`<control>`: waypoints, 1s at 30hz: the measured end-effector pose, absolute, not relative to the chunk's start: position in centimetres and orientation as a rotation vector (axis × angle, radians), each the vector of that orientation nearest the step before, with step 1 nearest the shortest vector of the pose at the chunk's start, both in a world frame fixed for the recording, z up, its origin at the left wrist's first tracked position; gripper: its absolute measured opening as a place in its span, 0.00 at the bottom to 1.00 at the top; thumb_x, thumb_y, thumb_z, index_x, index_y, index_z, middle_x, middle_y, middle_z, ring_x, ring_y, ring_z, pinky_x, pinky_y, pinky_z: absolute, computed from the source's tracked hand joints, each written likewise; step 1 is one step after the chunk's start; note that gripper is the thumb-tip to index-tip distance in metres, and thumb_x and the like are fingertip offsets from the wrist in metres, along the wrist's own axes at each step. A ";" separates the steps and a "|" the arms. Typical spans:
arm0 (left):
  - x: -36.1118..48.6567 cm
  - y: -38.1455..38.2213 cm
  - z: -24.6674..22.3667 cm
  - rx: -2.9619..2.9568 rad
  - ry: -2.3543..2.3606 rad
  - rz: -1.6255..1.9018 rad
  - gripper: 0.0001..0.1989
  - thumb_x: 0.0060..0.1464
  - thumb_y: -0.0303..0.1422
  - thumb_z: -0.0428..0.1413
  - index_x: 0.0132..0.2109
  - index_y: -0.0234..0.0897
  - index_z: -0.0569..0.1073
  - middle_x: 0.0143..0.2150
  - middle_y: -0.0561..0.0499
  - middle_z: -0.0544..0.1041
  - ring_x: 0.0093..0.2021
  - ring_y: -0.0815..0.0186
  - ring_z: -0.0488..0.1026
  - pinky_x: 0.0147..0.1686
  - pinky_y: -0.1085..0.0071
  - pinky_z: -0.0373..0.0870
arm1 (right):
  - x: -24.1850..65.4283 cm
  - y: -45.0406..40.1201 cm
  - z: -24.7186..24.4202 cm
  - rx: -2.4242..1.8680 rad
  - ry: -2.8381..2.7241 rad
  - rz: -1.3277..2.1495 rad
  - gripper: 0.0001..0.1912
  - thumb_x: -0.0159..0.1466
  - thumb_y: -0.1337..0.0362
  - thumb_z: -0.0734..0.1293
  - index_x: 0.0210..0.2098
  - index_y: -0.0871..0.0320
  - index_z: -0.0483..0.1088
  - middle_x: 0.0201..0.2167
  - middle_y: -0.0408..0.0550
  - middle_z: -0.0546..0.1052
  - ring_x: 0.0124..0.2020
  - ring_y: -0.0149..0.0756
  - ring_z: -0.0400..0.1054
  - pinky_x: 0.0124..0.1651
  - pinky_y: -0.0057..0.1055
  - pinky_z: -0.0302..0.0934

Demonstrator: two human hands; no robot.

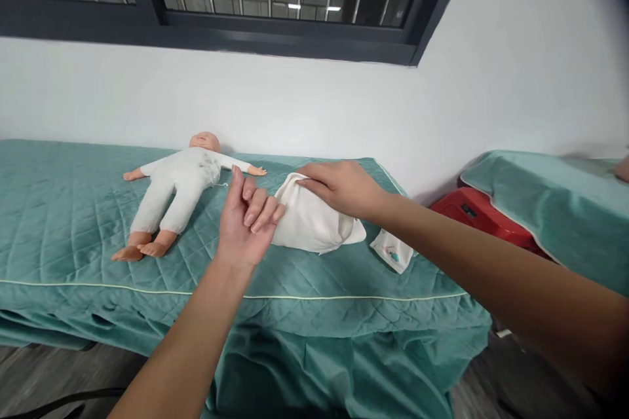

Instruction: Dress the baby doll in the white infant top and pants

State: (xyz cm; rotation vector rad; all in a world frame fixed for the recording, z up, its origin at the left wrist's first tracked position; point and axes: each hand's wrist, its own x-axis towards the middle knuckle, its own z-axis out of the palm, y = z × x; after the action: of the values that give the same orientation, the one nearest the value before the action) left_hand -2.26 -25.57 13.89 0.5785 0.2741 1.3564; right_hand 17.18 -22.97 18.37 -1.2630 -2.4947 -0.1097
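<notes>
While the right hand (346, 190) pinches the upper edge of a soft, off-white fabric piece (312, 221), the left hand (250, 213) sits just beside it, palm turned up. Step in hand looks like sorting out the fabric, probably finding or opening its edge. Next move likely calls for the left fingers to uncurl and take the near-left side, so both hands can spread it; judgement only.

Fabric piece: bunched on the green quilted bed (314, 278), its top lifted by the right grip, lower part slumped on the cover. Right fingers closed on the rim, thumb on the near side, fabric folded between. Left fingers loosely curled, nothing visible inside them; the little-finger side meets the fabric's left edge in view, but can't tell whether it touches or grips.

Left of both hands, a baby doll with a white cloth body and tan plastic head, hands and feet (179, 177) lies on its back, apart from the fabric. Right of it, near, a small white packet with teal print (392, 250), under neither hand.
</notes>
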 end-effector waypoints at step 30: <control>-1.2 -28.7 14.6 0.839 0.165 1.254 0.17 0.62 0.37 0.56 0.28 0.36 0.63 0.24 0.56 0.59 0.22 0.74 0.59 0.25 0.75 0.59 | 17.4 -25.4 17.9 -1.251 -2.485 -0.190 0.20 0.74 0.51 0.52 0.50 0.51 0.71 0.38 0.45 0.80 0.36 0.36 0.71 0.35 0.30 0.51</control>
State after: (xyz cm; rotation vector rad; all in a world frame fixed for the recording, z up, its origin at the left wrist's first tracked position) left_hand -1.21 -28.72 14.60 0.8385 0.1650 1.2543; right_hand 17.41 -25.44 17.92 -1.2514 -2.4852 -0.1899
